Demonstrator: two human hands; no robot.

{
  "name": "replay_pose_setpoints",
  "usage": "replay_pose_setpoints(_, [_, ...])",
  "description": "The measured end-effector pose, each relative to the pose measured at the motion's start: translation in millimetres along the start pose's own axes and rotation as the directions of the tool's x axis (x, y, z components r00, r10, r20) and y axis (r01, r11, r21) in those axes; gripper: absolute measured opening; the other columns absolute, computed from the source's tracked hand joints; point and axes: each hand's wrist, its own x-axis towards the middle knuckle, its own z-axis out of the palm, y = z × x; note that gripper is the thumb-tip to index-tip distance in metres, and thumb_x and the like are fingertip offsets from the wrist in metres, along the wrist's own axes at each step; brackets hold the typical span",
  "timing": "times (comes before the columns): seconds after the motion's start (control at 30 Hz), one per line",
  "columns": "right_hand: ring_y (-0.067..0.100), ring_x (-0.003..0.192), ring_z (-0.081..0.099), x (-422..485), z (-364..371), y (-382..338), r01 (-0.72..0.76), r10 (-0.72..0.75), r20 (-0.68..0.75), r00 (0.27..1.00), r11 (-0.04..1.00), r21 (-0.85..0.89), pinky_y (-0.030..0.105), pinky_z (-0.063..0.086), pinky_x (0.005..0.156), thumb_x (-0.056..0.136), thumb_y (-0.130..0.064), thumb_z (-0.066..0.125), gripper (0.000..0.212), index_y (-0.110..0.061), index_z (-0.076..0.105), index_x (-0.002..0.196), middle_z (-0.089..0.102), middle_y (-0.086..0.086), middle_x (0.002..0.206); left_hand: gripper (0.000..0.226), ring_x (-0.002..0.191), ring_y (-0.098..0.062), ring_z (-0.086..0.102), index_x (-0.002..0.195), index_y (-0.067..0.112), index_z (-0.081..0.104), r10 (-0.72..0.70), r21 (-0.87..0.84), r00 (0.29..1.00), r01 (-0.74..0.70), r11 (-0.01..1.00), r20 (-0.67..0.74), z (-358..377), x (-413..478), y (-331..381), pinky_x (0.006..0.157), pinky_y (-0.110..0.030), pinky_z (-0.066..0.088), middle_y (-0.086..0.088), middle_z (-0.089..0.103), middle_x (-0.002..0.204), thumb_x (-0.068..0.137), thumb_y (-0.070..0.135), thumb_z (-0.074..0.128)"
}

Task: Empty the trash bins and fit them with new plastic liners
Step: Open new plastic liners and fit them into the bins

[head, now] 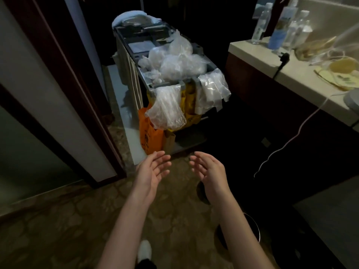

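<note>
- Setting: dim room with patterned carpet (81, 220). A dark-framed doorway (64, 61) is at left and a pale counter (272, 63) runs along the right.
- A housekeeping cart (130, 74) stands ahead in the opening beside the doorway, its near end facing the camera.
- Clear plastic bags (174, 63) are heaped loosely on the cart's top tray. More hang over its near end: one bundle (167, 107) at left, another (211, 90) at right.
- A yellow bag (189, 101) hangs between and behind the two hanging bundles. An orange bag (150, 134) hangs lower, at the cart's near left corner.
- A folded pale towel (134, 16) lies on the far end of the cart.
- Left hand (153, 171): held out in front, fingers straight and slightly spread, palm turned inward. It holds nothing.
- Right hand (209, 169): held out level with the left, fingers relaxed, palm facing the left hand. It holds nothing.
- The two hands are apart, with a clear gap between them. Both are well short of the cart and touch nothing.
- Trash bin (256, 226): dark and round, on the floor at lower right, partly hidden behind the right forearm. Its inside is too dark to tell whether it has a liner or any contents.
- On the counter: several clear bottles (260, 22) at the far end and a black plug (283, 57).
- A white cable (287, 144) hangs from the counter edge toward the floor.
- A white shoe (144, 249) is at the bottom edge, between the forearms.
</note>
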Motion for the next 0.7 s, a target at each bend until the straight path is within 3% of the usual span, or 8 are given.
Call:
replay_pose_setpoints(0.3, [0.017, 0.073, 0.072, 117, 98, -14, 0.016, -0.016, -0.115, 0.993, 1.0, -0.002, 0.023, 0.059, 0.062, 0.097, -0.015, 0.059, 0.015, -0.005, 0.07, 0.102, 0.076, 0.013, 0.089, 0.024, 0.074, -0.01, 0.072, 0.107, 0.013, 0.066, -0.087, -0.021, 0.991, 0.09, 0.996, 0.098, -3, 156, 62, 0.069, -0.028, 0.052, 0.002, 0.077, 0.083, 0.1, 0.028, 0.049])
replay_pose_setpoints(0.47, [0.017, 0.074, 0.073, 174, 161, -24, -0.006, 0.003, -0.096, 0.995, 0.999, -0.041, 0.026, 0.058, 0.065, 0.096, -0.016, 0.061, 0.014, -0.006, 0.07, 0.1, 0.076, 0.011, 0.087, 0.022, 0.069, -0.01, 0.071, 0.104, 0.011, 0.066, -0.135, -0.047, 0.982, 0.142, 0.989, 0.134, 2, 238, 107, 0.066, -0.026, 0.051, 0.001, 0.076, 0.079, 0.099, 0.026, 0.05])
replay_pose_setpoints(0.7, [0.017, 0.072, 0.071, 219, 210, -25, -0.038, 0.039, -0.131, 0.991, 0.999, 0.011, 0.028, 0.052, 0.066, 0.094, -0.013, 0.062, 0.013, -0.004, 0.07, 0.099, 0.075, 0.013, 0.088, 0.022, 0.069, -0.01, 0.07, 0.102, 0.012, 0.066, -0.174, -0.044, 0.969, 0.184, 0.982, 0.175, -4, 302, 145, 0.066, -0.027, 0.05, 0.001, 0.075, 0.078, 0.1, 0.024, 0.048])
